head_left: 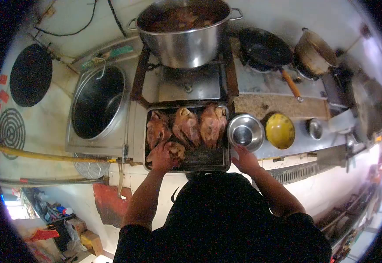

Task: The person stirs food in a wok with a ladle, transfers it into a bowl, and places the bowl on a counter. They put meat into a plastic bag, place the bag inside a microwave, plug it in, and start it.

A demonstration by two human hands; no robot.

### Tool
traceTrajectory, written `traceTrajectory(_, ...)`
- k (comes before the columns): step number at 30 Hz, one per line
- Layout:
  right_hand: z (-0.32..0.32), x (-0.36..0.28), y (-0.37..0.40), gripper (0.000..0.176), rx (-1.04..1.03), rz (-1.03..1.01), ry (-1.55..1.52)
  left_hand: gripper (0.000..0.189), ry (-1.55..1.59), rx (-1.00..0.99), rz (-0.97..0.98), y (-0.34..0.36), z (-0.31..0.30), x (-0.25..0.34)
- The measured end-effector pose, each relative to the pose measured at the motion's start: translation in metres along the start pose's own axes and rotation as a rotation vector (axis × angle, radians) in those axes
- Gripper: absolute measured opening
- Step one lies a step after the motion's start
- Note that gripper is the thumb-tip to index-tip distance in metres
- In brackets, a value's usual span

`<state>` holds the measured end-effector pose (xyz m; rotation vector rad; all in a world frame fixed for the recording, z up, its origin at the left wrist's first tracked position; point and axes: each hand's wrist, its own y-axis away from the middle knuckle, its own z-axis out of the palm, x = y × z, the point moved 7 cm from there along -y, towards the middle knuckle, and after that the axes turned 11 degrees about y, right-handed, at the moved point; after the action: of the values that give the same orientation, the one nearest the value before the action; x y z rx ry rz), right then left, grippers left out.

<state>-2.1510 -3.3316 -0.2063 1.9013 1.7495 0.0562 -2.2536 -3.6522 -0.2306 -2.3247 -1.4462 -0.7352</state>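
In the head view, a dark rectangular tray (204, 161) lies before me with several brownish-red pieces of meat that look like whole cooked birds, such as the bird at the right (213, 125) and the bird in the middle (186, 127). My left hand (162, 158) is closed over a smaller meat piece (177, 151) at the tray's front left, covering part of it. Beside the tray's right rim is my right hand (246, 160), fingers apart and holding nothing, its fingertips close below a shiny steel bowl (246, 131).
A large steel pot (182, 46) of brown liquid and meat stands behind the tray. At left is a deep round well (99, 105). A yellow bowl (280, 131), a small metal dish (315, 129), a wooden-handled wok (265, 48) and a worn pot (315, 52) sit at right.
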Motion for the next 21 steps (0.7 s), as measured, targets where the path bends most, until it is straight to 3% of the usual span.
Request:
traceTrajectory(5,-0.015,-0.008,0.006,0.057,-0.102,0.066,-0.058,0.085,0.025,-0.045,-0.082,-0.001,-0.004,0.009)
traceTrajectory(7,-0.011,-0.003,0.005,0.056,0.033,-0.013,0.002,0.093,0.109,0.036,-0.124,0.001,-0.016,0.017)
traceTrajectory(10,0.001,0.008,0.003,0.054,-0.006,0.008,0.016,0.101,0.111,0.155,-0.135,0.015,-0.013,0.012)
traceTrajectory(13,0.002,0.012,0.003,0.053,-0.054,0.044,-0.002,0.106,0.062,0.065,-0.246,0.024,-0.016,0.009)
traceTrajectory(14,0.000,0.009,0.004,0.053,-0.059,0.041,0.000,0.106,0.063,0.065,-0.252,0.026,-0.014,0.004)
traceTrajectory(16,-0.009,-0.001,0.006,0.052,0.028,-0.057,0.037,0.105,0.129,0.170,-0.054,0.029,-0.015,0.006)
traceTrajectory(21,-0.010,-0.010,-0.002,0.053,0.014,-0.074,0.072,0.098,0.063,0.144,-0.165,0.019,-0.023,0.003)
